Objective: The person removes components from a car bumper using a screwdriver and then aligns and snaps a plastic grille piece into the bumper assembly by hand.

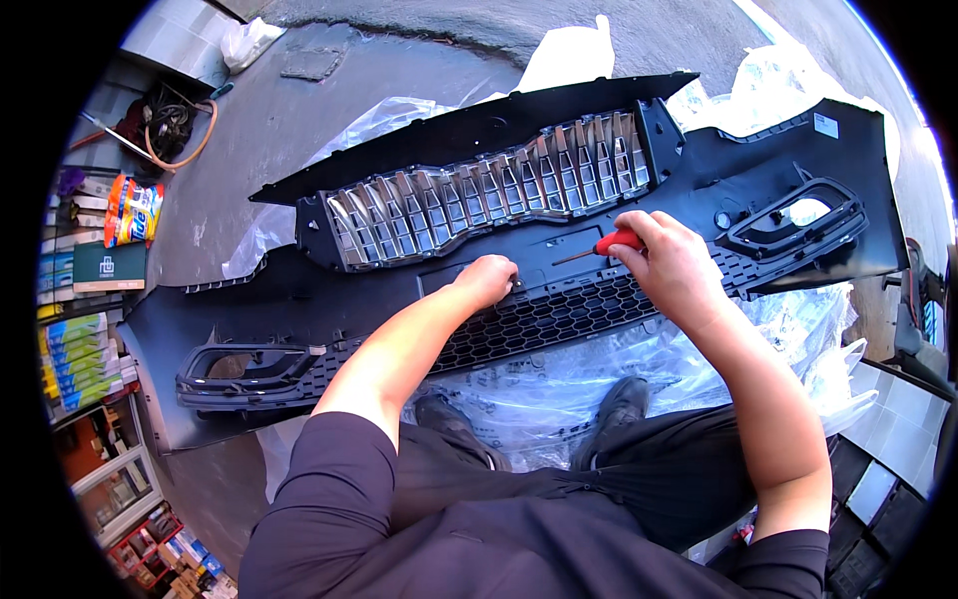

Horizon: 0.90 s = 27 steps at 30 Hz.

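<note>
A black car bumper cover point(289, 307) lies before me with its inner side up, a chrome-slatted grille point(489, 193) set in its far part. Along the near side runs a black honeycomb lower grille point(549, 317). My right hand point(667, 262) is closed round the red handle of a screwdriver point(619, 242), whose thin shaft points left above the bumper. My left hand point(486, 281) rests at the bumper's middle, just above the honeycomb mesh, fingers curled. A small dark piece shows at its fingertips; I cannot make out what it is.
Clear plastic sheeting point(539, 394) lies under the bumper and round my shoes point(621, 409). Shelves with boxes and packets point(85, 359) stand at the left. A coiled hose point(185, 135) lies at the far left. Fog-lamp frames point(798, 225) sit toward the bumper's ends.
</note>
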Each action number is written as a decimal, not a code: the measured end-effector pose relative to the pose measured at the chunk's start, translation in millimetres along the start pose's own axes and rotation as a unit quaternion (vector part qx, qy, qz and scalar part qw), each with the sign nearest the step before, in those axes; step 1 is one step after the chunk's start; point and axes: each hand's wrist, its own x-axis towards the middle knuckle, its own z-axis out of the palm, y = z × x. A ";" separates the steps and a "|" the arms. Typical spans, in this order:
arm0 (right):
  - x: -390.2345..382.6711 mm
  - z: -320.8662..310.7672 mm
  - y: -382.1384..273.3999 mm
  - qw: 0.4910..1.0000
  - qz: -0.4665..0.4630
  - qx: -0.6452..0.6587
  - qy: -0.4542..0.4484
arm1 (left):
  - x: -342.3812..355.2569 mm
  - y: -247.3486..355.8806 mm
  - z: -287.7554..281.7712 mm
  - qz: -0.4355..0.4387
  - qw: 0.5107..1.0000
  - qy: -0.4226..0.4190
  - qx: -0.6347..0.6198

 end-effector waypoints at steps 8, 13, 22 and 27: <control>0.0 -19.4 29.6 0.998 0.025 0.044 0.023 | 2.6 17.7 3.1 -0.073 0.993 0.030 -0.084; 23.6 -48.9 73.9 0.904 0.109 0.411 -0.030 | 10.7 19.2 12.2 -0.211 0.963 -0.005 -0.166; -82.6 4.9 185.9 0.949 0.013 0.267 -0.165 | 27.1 32.9 -4.6 -0.207 0.970 -0.053 -0.115; -169.3 74.1 239.6 0.954 0.098 0.135 -0.248 | 23.7 55.8 -3.0 -0.178 0.984 0.010 -0.012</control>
